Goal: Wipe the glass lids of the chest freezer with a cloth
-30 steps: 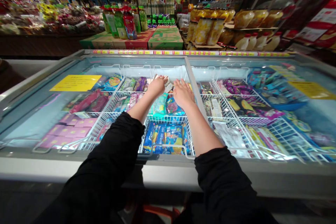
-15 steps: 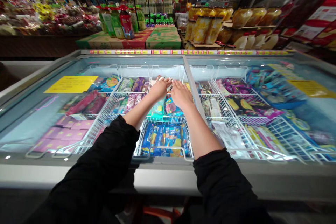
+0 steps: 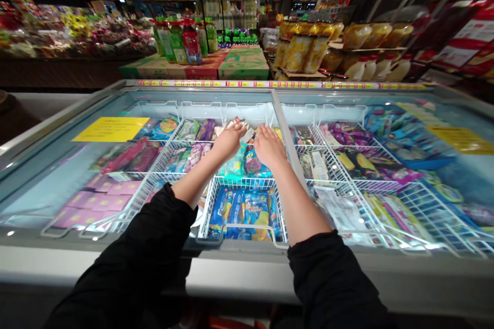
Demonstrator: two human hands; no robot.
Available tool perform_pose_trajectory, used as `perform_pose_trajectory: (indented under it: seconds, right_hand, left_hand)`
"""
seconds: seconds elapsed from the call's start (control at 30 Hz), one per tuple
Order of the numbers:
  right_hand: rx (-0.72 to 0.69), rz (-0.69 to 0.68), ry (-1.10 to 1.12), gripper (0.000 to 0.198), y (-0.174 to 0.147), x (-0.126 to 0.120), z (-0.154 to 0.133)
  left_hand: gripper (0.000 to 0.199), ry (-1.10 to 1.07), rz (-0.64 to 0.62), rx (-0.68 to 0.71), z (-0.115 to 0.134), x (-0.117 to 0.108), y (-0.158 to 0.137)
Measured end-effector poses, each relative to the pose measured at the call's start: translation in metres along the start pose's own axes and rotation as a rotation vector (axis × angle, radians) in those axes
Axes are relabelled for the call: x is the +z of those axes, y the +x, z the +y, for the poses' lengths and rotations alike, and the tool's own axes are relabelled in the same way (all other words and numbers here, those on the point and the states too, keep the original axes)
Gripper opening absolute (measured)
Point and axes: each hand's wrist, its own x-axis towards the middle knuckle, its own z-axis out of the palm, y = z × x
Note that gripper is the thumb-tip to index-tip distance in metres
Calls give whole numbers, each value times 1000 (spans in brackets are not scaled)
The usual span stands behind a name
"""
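Note:
My left hand (image 3: 230, 140) reaches forward into a chest freezer, palm down, with its fingers stretched out over pale packets in the back basket. Beside it, across a small gap, my right hand (image 3: 269, 146) is also palm down with its fingers extended. Neither appears to hold anything; whether the fingertips touch the packets, I cannot tell. Below and between the hands lie a turquoise packet (image 3: 233, 163) and a blue packet (image 3: 255, 164). Closer to me, several blue ice-cream packets (image 3: 257, 211) fill a white wire basket (image 3: 243, 183).
Sliding glass lids meet at a metal frame bar (image 3: 287, 133) just right of my right hand. Purple packets (image 3: 343, 131) and pink boxes (image 3: 96, 200) lie in the side sections. Behind the freezer stand bottles (image 3: 191, 41) on cartons (image 3: 243, 61) and stacked jars (image 3: 304, 54).
My hands have moved apart from almost touching, the left one shifting left. The whole scene sits slightly lower in view. More of the packets between the hands shows.

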Motion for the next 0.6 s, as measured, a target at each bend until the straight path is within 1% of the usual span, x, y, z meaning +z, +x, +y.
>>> perform_pose_trajectory:
  seconds: [0.1,0.23,0.3,0.37,0.47,0.53,0.6]
  right_hand:
    - [6,-2,0,63,-1,0,-1]
    - [-3,-1,-7,63,0,2,1]
    - [-12,0,-6,62,1,2,3]
    - [-16,3,-2,61,1,2,4]
    - [-10,0,6,62,0,1,4]
    - [-4,-10,12,62,0,0,3]
    - [2,-21,16,62,0,0,3]
  left_hand:
    - [68,-10,-10,54,6,3,7]
    - [70,-23,-43,94,2,5,33]
    - [71,-14,-62,59,-5,4,44]
    - [71,2,-64,-8,-13,2,48]
    - [65,15,-29,-117,-19,-3,37]
    - [61,21,-6,-157,-14,-6,21]
    - [61,32,11,-159,-4,-7,5]
